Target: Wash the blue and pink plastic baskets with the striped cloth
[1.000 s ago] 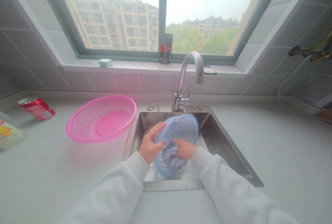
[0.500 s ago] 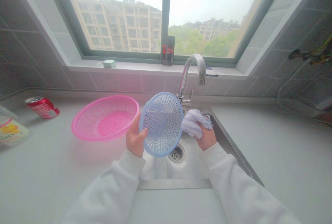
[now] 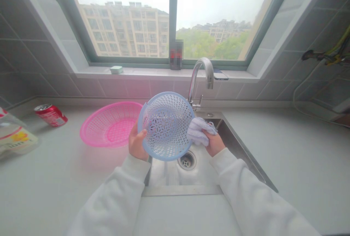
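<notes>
A round blue plastic colander [image 3: 169, 126] with a flower-patterned base is held tilted above the sink, its inside facing me. My left hand [image 3: 138, 143] is closed on its left rim, thumb on the inner side. Bunched in my right hand [image 3: 214, 143] is a pale lavender cloth [image 3: 199, 131], which meets the colander's right rim. Below them lies the steel sink [image 3: 180, 191], its drain [image 3: 187, 160] showing under the colander. Just left of my left hand, a pink plastic basket [image 3: 94, 128] stands on the counter.
Behind the sink rises a chrome faucet [image 3: 203, 70] with its lever. A red can [image 3: 51, 115] lies tipped on the left counter near a plastic package [image 3: 16, 135]. On the windowsill are a pale green block [image 3: 116, 69], a blurred dark item [image 3: 176, 55] and a phone [image 3: 221, 75].
The colander has turned more toward me, so its inside shows wider, and has shifted slightly left and up. My right hand with the cloth has moved a little left along with it.
</notes>
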`<state>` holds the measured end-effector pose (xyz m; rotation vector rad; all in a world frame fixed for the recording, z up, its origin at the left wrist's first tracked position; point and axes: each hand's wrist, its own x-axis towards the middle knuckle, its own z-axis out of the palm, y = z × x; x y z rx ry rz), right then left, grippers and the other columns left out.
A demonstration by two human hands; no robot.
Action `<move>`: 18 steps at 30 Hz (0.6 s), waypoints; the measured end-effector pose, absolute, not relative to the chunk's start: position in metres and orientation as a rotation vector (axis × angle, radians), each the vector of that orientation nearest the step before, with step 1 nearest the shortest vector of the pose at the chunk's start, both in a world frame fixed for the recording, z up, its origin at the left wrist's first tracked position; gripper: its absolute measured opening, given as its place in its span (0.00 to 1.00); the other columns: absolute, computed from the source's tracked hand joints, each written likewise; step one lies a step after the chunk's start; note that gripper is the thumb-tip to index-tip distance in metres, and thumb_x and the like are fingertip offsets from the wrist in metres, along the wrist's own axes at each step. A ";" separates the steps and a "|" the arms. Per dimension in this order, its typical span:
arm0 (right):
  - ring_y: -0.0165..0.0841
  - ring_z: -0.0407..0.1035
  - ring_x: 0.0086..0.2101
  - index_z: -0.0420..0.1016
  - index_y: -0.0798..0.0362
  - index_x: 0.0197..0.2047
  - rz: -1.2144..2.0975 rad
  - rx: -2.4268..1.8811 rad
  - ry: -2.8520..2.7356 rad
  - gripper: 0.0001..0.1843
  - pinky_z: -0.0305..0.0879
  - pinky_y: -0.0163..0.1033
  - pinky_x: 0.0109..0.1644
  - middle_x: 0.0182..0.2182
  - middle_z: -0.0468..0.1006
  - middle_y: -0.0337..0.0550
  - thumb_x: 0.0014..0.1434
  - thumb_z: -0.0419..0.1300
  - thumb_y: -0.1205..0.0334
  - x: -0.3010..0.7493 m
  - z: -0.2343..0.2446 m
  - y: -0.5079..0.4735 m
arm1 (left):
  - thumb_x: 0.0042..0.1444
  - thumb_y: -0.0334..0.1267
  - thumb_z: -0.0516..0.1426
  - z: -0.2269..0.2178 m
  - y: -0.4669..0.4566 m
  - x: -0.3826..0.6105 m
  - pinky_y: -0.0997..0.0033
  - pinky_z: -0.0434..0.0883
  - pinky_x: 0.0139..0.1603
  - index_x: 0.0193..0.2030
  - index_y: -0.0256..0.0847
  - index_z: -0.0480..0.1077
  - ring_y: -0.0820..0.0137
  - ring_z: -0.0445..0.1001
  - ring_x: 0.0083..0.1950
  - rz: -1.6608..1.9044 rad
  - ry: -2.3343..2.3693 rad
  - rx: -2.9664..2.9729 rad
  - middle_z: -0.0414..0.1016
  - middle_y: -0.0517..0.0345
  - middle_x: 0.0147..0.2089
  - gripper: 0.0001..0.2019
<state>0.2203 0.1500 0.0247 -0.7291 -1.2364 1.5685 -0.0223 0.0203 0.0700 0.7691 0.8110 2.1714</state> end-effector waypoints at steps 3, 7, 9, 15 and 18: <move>0.39 0.78 0.46 0.76 0.40 0.47 1.580 -0.746 -1.114 0.19 0.77 0.46 0.50 0.43 0.84 0.35 0.53 0.72 0.50 0.219 0.028 0.148 | 0.49 0.42 0.68 0.070 0.021 -0.023 0.57 0.81 0.54 0.56 0.45 0.80 0.55 0.82 0.54 2.174 0.808 0.775 0.85 0.50 0.53 0.25; 0.39 0.80 0.47 0.77 0.40 0.50 1.652 -0.725 -1.054 0.21 0.78 0.46 0.49 0.46 0.85 0.36 0.53 0.71 0.48 0.217 0.033 0.145 | 0.53 0.48 0.68 0.063 0.024 -0.025 0.53 0.80 0.56 0.58 0.47 0.78 0.51 0.79 0.60 2.132 0.840 0.825 0.82 0.49 0.58 0.25; 0.38 0.80 0.47 0.78 0.40 0.49 1.657 -0.701 -0.999 0.20 0.78 0.46 0.50 0.46 0.86 0.35 0.53 0.72 0.51 0.217 0.034 0.145 | 0.53 0.49 0.69 0.058 0.025 -0.026 0.51 0.80 0.57 0.60 0.50 0.76 0.50 0.78 0.61 2.098 0.844 0.848 0.81 0.50 0.59 0.26; 0.33 0.81 0.35 0.77 0.41 0.41 1.741 -0.518 -0.733 0.13 0.78 0.39 0.39 0.36 0.87 0.31 0.54 0.72 0.64 0.218 0.044 0.145 | 0.51 0.46 0.70 0.052 0.026 -0.029 0.50 0.79 0.59 0.62 0.51 0.75 0.50 0.77 0.63 2.085 0.791 0.853 0.80 0.51 0.60 0.29; 0.31 0.77 0.26 0.75 0.42 0.37 1.845 -0.389 -0.641 0.11 0.75 0.37 0.31 0.27 0.84 0.29 0.57 0.71 0.67 0.219 0.051 0.143 | 0.52 0.45 0.69 0.052 0.026 -0.030 0.50 0.80 0.57 0.62 0.50 0.75 0.48 0.77 0.63 2.071 0.759 0.836 0.80 0.49 0.61 0.29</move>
